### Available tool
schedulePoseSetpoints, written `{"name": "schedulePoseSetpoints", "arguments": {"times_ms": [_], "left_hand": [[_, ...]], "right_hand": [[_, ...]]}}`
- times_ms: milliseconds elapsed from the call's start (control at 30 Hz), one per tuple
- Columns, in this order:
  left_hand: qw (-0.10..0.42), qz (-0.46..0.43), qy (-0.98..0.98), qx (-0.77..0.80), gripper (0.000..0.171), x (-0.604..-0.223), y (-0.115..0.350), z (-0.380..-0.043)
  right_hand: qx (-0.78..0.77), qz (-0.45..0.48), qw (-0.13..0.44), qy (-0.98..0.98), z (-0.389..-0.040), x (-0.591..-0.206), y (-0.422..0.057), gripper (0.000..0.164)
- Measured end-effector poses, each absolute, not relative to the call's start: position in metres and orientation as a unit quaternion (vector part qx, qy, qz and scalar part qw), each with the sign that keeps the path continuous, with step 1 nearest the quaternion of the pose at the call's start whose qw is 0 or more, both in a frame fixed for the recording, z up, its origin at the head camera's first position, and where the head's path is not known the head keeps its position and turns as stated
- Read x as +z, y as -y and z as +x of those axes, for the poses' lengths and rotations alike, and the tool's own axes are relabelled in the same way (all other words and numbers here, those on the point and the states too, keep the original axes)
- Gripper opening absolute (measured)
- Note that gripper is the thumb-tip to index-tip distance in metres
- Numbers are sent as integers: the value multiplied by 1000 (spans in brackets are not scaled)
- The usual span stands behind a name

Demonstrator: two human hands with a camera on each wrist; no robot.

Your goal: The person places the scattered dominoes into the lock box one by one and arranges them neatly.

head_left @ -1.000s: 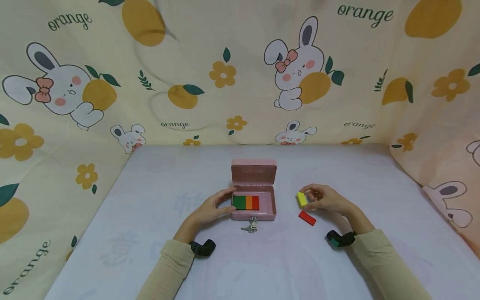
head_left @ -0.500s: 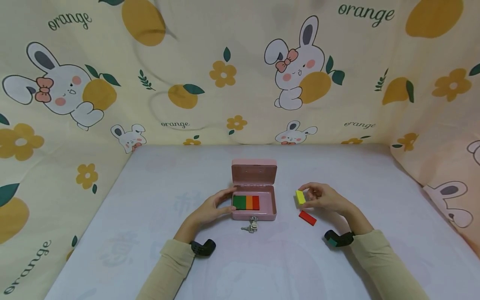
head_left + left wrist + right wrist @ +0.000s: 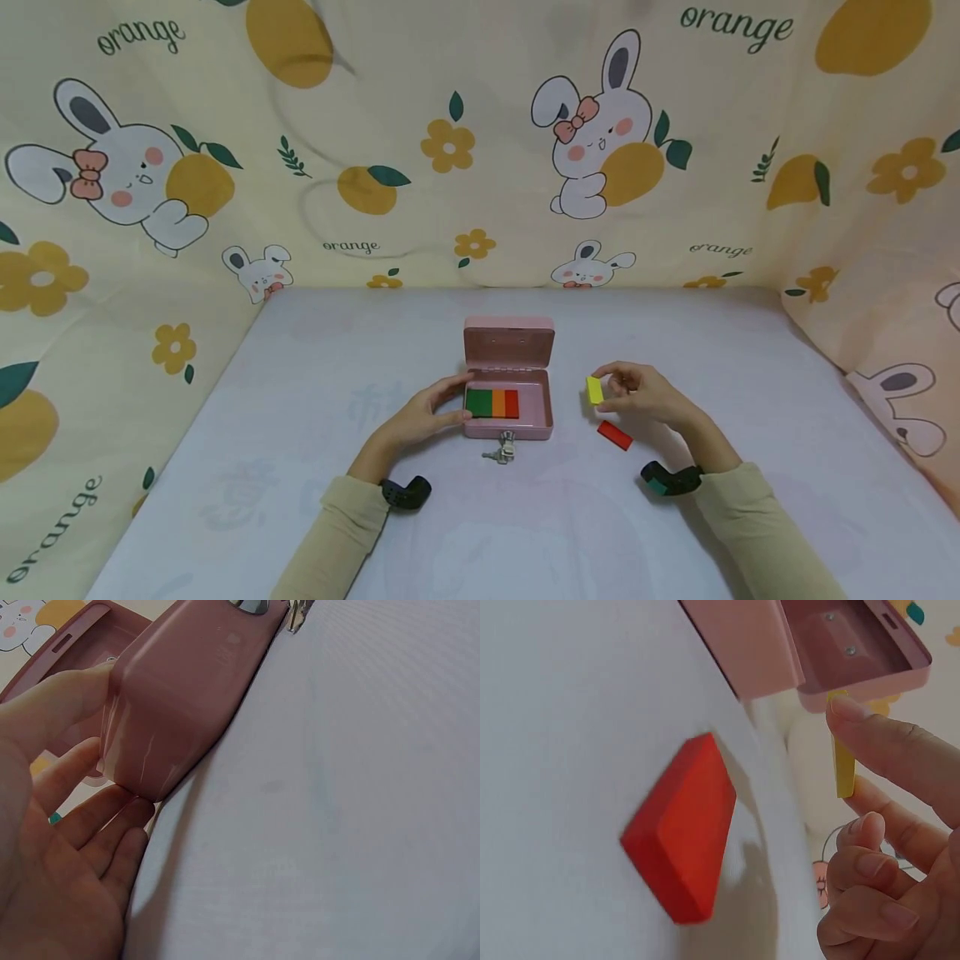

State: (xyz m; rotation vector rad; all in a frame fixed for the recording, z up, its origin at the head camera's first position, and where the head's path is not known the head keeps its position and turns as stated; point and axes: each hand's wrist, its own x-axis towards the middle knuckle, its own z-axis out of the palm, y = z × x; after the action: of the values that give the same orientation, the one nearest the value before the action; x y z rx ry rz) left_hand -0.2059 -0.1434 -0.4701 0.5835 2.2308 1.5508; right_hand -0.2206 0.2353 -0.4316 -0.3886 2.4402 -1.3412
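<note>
A pink metal cash box (image 3: 525,432) stands with its lid up. My left hand (image 3: 420,418) grips its left end, thumb at the front corner and fingers along the side. Green (image 3: 480,403), orange (image 3: 498,403) and red (image 3: 512,404) blocks lie side by side in the left part of the box. To the right of the box, my right hand (image 3: 648,392) pinches a yellow block (image 3: 594,390) between thumb and index finger, holding it above the table. Below that hand a red block (image 3: 615,435) lies on the table, also large in the right wrist view.
A lock with keys (image 3: 504,451) hangs at the front of the box. The box lid (image 3: 509,346) leans up at the back. White cloth (image 3: 337,350) covers the table, and a patterned curtain (image 3: 495,83) encloses its back and sides.
My right hand has lifted the yellow block a little and carried it slightly left, toward the box. My left hand keeps its grip on the box.
</note>
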Motion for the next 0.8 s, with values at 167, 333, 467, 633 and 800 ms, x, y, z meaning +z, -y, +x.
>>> {"name": "schedulePoseSetpoints", "arguments": {"times_ms": [167, 333, 467, 633, 800], "left_hand": [[180, 205, -792, 547, 67, -469, 144, -206], [184, 197, -797, 541, 68, -469, 143, -206], [187, 188, -797, 543, 68, -470, 143, -206], [190, 176, -798, 543, 68, -469, 143, -205], [190, 176, -798, 544, 68, -469, 143, -205]], "right_hand": [[-483, -142, 161, -849, -220, -431, -231, 48], [-477, -151, 153, -852, -219, -429, -229, 49], [-475, -157, 150, -853, -218, -428, -226, 48], [-475, -160, 147, -853, -218, -426, -223, 47], [-473, -155, 154, -853, -218, -424, -220, 47]]}}
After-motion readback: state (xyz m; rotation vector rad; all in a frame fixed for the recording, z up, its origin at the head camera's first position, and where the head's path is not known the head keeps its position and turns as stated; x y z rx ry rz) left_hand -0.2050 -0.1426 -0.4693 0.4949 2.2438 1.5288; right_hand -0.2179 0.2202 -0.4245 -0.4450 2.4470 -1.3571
